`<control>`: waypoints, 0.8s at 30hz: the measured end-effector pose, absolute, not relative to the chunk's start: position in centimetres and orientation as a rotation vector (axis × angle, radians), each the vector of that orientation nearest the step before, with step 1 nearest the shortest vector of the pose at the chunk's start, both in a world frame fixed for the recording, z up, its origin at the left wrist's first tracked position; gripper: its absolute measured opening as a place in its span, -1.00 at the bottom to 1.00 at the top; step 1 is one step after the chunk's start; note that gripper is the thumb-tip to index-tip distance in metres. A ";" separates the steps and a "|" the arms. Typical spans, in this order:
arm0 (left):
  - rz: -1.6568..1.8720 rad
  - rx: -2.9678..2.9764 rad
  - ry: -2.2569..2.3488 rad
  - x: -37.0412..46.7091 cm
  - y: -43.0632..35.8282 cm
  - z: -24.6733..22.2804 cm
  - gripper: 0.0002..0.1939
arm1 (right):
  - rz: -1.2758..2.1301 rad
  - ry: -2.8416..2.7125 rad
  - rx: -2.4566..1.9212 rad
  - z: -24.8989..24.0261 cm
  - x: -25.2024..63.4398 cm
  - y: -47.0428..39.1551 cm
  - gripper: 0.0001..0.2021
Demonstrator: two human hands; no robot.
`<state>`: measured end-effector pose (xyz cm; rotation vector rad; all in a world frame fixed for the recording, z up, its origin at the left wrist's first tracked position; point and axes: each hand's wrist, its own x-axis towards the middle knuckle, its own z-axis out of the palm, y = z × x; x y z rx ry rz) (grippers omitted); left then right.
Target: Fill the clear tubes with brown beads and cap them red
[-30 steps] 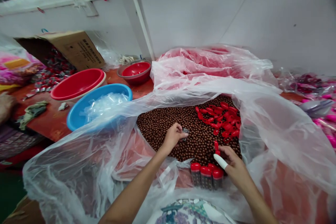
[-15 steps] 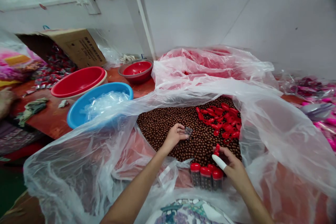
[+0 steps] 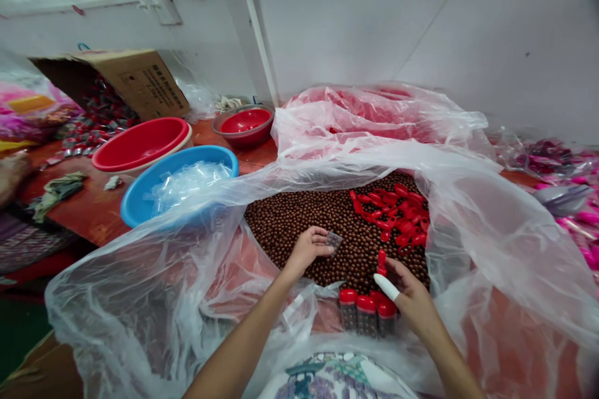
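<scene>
My left hand (image 3: 307, 251) is closed on a small clear plastic container (image 3: 334, 241), held tilted just over a heap of brown beads or balls (image 3: 290, 218). Between the fingers of my right hand (image 3: 409, 293) is a red plastic cap (image 3: 382, 260); one finger wears a white cover. More red caps (image 3: 397, 212), some with loops, lie on the balls at the right. Just below my right hand stand several filled clear bottles (image 3: 366, 315) with red lids, close together at the near edge of the heap. I cannot tell whether the container in my left hand has balls in it.
A clear plastic sheet (image 3: 491, 218) surrounds the heap. To the left are a blue basin (image 3: 135, 206) of clear containers, a red basin (image 3: 140, 143) and a smaller bowl (image 3: 246, 124). A cardboard box (image 3: 145, 84) lies behind them. Another person's hand (image 3: 12, 177) is at far left.
My right hand has moved slightly up and left with the red cap, which is now more upright. My left hand has shifted slightly, turning the clear container.
</scene>
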<state>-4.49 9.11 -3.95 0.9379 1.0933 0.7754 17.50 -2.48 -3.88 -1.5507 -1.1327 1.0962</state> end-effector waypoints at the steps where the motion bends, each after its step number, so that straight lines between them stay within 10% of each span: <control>1: 0.773 0.924 1.074 -4.6 8.9 -3.7 -0.53 | 1.080 -1.146 -1.544 -3.8 17.5 -2.3 -0.57; 24: 0.649 0.716 0.858 -2.7 2.1 0.0 -0.50 | 1.245 -1.113 -1.400 0.1 15.6 -0.5 -0.64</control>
